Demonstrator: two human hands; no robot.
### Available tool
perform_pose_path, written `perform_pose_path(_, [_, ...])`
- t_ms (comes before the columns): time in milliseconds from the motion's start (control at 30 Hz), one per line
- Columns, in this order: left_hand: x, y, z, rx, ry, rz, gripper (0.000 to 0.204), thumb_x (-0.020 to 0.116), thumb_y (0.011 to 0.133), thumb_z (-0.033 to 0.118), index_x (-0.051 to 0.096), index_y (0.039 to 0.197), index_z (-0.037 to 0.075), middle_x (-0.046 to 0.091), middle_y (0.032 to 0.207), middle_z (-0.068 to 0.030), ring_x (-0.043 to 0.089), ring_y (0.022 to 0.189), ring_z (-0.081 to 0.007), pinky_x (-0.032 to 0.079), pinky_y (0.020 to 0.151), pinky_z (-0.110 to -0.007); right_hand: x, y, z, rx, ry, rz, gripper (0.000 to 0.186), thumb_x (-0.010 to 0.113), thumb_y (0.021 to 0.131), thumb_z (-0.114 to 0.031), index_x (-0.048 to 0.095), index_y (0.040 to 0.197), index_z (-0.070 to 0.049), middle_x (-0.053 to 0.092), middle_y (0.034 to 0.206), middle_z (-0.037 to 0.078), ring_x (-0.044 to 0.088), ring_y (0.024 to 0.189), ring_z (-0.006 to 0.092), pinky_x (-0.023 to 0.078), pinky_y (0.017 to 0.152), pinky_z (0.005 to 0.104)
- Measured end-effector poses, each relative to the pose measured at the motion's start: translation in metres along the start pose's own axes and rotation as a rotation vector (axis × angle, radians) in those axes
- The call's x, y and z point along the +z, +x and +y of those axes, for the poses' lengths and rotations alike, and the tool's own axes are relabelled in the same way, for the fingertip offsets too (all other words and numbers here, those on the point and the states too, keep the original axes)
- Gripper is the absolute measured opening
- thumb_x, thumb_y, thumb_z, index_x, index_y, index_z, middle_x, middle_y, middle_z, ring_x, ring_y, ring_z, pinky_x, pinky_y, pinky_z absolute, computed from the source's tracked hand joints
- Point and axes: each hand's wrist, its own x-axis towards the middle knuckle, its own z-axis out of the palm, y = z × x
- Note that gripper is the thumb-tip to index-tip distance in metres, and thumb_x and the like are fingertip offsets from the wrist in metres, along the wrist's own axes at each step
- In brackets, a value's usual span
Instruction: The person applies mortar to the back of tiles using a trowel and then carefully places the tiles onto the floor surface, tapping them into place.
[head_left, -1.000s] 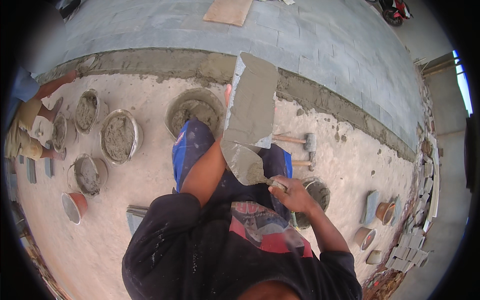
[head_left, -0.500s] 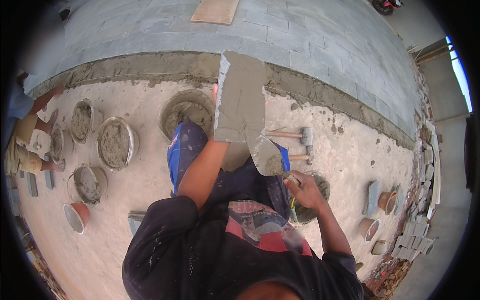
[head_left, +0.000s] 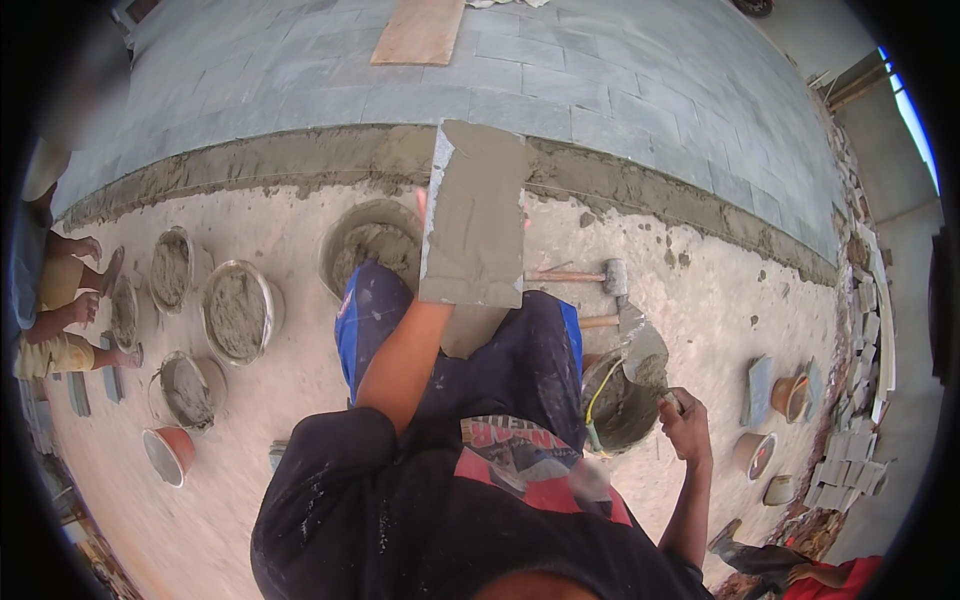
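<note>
My left hand [head_left: 423,204] supports a rectangular slab [head_left: 474,219] from beneath, its fingertips showing at the slab's edges; grey mortar covers most of the top face, with pale edge showing at the left. My right hand [head_left: 685,424] grips the handle of a mortar-smeared trowel [head_left: 640,340], held to the right over the rim of a bucket of mortar [head_left: 625,422] with a yellow cord or handle. Behind my knees lie a mallet [head_left: 613,277] and a second wooden-handled tool [head_left: 598,322], partly hidden. A large bucket [head_left: 341,236] holding mortar stands beyond my left knee.
A mortar bed [head_left: 700,210] borders grey paving [head_left: 620,90], with a board [head_left: 415,30] on it. Several mortar buckets [head_left: 235,310] stand left, near a co-worker [head_left: 50,290]. Stone pieces [head_left: 838,475] line the right edge; another person [head_left: 830,575] shows at lower right.
My right hand has carried the trowel away from the slab, rightward over the bucket. The slab has shifted left. A second person has appeared at lower right.
</note>
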Motion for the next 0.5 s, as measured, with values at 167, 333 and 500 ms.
perform_pose_path(167, [-0.001, 0.004, -0.01, -0.05, 0.012, 0.005, 0.109, 0.041, 0.085, 0.088, 0.026, 0.161, 0.011, 0.033, 0.16, -0.0228, 0.041, 0.138, -0.0506, 0.036, 0.113, -0.066, 0.001, -0.011, 0.081, 0.178, -0.257, 0.048, 0.028, 0.069, 0.088, -0.026, 0.072, 0.1, -0.001, 0.071, 0.081, 0.018, 0.069, 0.077, 0.0338, 0.054, 0.071, 0.0439])
perform_pose_path(333, [-0.003, 0.004, -0.016, -0.116, -0.004, -0.045, 0.103, 0.037, 0.087, 0.087, 0.028, 0.161, 0.016, 0.033, 0.162, -0.0161, 0.039, 0.141, -0.0452, 0.033, 0.115, -0.066, 0.043, 0.01, 0.121, 0.137, -0.61, 0.06, 0.032, 0.072, 0.086, -0.033, 0.075, 0.102, -0.006, 0.073, 0.103, 0.022, 0.069, 0.099, 0.0424, 0.055, 0.085, 0.0502])
perform_pose_path(500, [-0.013, 0.003, -0.018, -0.147, 0.027, -0.057, 0.1, 0.034, 0.089, 0.086, 0.028, 0.162, 0.018, 0.032, 0.164, -0.0125, 0.038, 0.144, -0.0414, 0.03, 0.117, -0.065, 0.093, 0.053, 0.121, 0.339, -0.629, 0.065, 0.034, 0.07, 0.084, -0.032, 0.076, 0.104, -0.005, 0.073, 0.107, 0.023, 0.07, 0.103, 0.0414, 0.056, 0.089, 0.0494])
